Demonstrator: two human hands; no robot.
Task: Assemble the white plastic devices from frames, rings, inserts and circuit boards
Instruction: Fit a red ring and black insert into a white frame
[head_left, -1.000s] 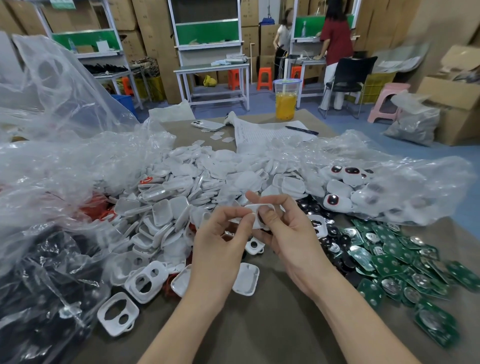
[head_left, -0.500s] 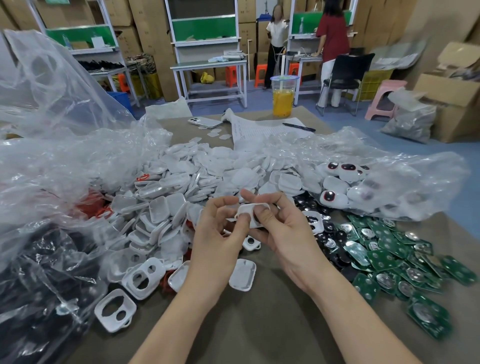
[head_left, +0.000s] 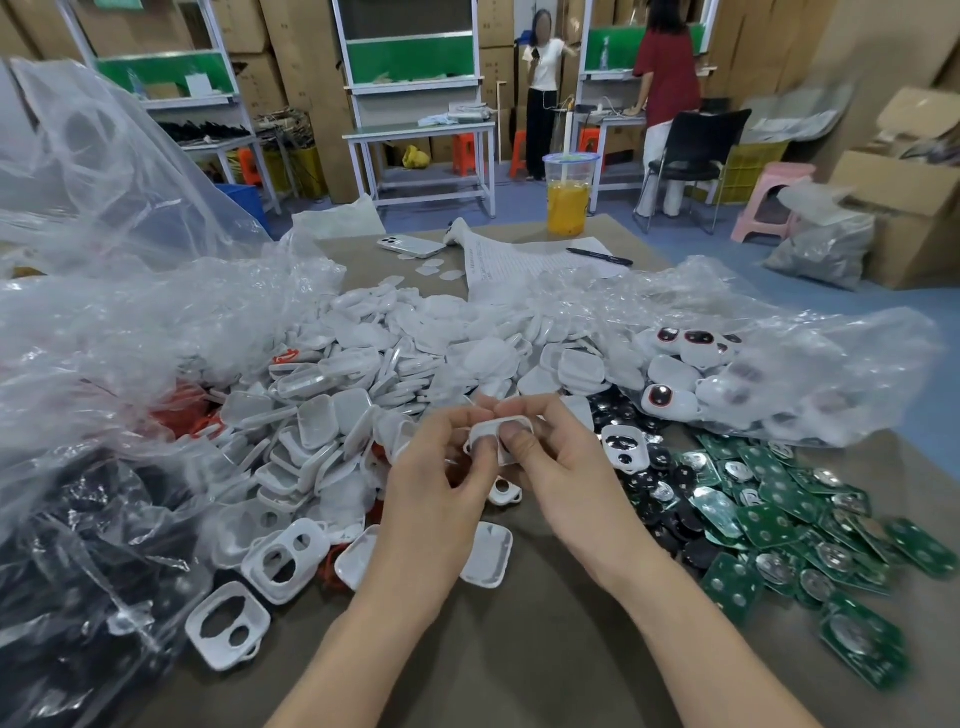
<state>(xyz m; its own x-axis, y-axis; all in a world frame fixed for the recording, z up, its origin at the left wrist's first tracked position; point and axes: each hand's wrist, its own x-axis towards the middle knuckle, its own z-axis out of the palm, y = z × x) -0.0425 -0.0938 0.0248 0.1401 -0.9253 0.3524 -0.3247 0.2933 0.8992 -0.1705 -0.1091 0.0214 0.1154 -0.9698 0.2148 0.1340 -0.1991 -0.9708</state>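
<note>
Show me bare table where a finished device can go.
Nearest: bare table at the front edge, between loose frames on the left and circuit boards on the right. A smaller strip lies beside the phone. The middle is crowded with white shells.

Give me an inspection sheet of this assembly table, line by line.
Surface: brown table, mostly covered with parts.
Job's things: white frame held up; pile of white shells behind it; two-hole frames at left; green circuit boards at right; black inserts beside them.
Clutter: clear plastic bags, phone, pen, paper sheet, cup of orange drink.
Hands: left hand and right hand both pinch the white frame.
Cables: nothing seen on the table.
Surroundings: workbenches, cardboard boxes, black chair, pink stool, two people standing.
</note>
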